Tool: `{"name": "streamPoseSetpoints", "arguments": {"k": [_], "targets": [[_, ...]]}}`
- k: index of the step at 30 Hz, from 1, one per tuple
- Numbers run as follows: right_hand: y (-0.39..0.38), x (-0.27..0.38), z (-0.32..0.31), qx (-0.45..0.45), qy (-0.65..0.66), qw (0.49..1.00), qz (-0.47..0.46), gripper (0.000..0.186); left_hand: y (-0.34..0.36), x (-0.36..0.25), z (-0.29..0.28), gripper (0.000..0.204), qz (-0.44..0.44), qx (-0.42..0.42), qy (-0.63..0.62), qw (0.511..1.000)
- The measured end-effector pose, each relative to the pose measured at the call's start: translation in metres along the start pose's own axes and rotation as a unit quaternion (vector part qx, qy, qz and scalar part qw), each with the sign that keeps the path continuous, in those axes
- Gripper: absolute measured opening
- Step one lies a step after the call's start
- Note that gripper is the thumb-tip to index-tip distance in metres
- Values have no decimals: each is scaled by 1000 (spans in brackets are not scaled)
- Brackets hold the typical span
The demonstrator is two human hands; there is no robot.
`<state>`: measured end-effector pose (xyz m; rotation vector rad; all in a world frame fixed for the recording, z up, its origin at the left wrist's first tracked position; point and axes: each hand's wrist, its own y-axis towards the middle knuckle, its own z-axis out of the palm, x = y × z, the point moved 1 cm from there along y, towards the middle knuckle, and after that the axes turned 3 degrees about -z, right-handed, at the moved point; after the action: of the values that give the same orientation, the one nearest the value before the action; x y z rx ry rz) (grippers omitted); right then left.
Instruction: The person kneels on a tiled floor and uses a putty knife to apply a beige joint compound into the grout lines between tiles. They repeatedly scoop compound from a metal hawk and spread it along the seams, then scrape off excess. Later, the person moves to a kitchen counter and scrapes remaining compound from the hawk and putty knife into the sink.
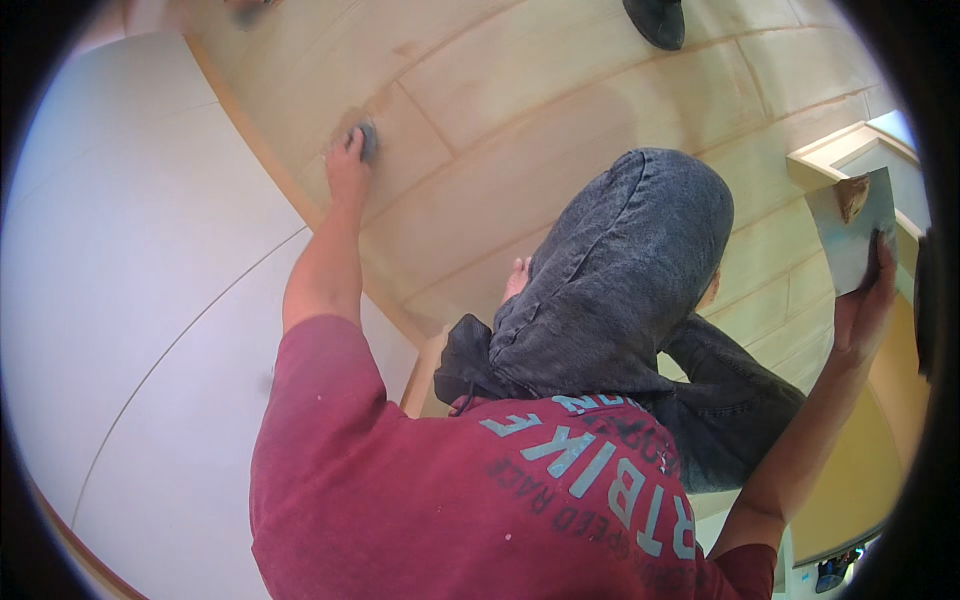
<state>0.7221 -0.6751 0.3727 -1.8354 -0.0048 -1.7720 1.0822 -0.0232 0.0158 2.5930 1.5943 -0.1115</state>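
At the upper left, my left hand (pixel 347 163) is closed around a small dark grey pad with a rounded edge (pixel 369 142). It presses the pad against the pale, wood-coloured tiled floor (pixel 520 90), where brownish lines run along the tile joints. Smears of brown paste (pixel 395 105) lie around the pad. Over on the right, my right hand (pixel 868 295) grips the lower end of a flat metal plate (pixel 850 232), held up off the floor. A lump of brown paste (pixel 853 198) sticks near the plate's upper edge.
Large white panels (pixel 150 200) with a tan edge strip border the floor on the left. My bent knee (pixel 640 230) in dark jeans fills the middle. A dark shoe (pixel 657 22) stands at the top. A pale box-like frame (pixel 850 150) is at the right.
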Motion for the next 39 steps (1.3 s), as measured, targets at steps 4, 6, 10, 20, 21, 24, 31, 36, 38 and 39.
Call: {"name": "streamPoseSetpoints", "arguments": {"k": [4, 6, 10, 20, 21, 24, 31, 36, 38, 39], "targets": [[-5, -4, 6, 46, -44, 998, -2, 50, -38, 22, -26, 50, -20, 71, -98, 992], [-7, -5, 1, 39, -32, 999, -10, 50, -29, 41, -34, 44, -140, 78, -97, 982], [-1, -7, -13, 39, -18, 999, -18, 50, 13, 62, -22, 34, -350, 161, 24, 923], [-3, -14, -1, 73, 16, 996, 45, 47, 100, -91, -24, 30, -380, 163, -34, 910], [-7, -15, 1, 89, 15, 995, 51, 47, 105, -106, -25, 30, -373, 175, -35, 910], [-19, -18, 11, 138, 15, 988, 66, 45, 132, -149, -25, 30, -369, 188, -49, 909], [-34, -17, 32, 136, 11, 988, 74, 42, 179, -226, -2, 31, -322, 150, -71, 932], [-41, -13, 45, 97, 5, 993, 71, 42, 206, -280, 4, 32, -271, 174, -120, 939], [-43, -12, 52, 98, 8, 993, 68, 41, 214, -320, 3, 33, -243, 205, -109, 942], [-45, -10, 54, 103, 15, 992, 66, 41, 212, -332, -2, 32, -230, 209, -128, 942]]}}
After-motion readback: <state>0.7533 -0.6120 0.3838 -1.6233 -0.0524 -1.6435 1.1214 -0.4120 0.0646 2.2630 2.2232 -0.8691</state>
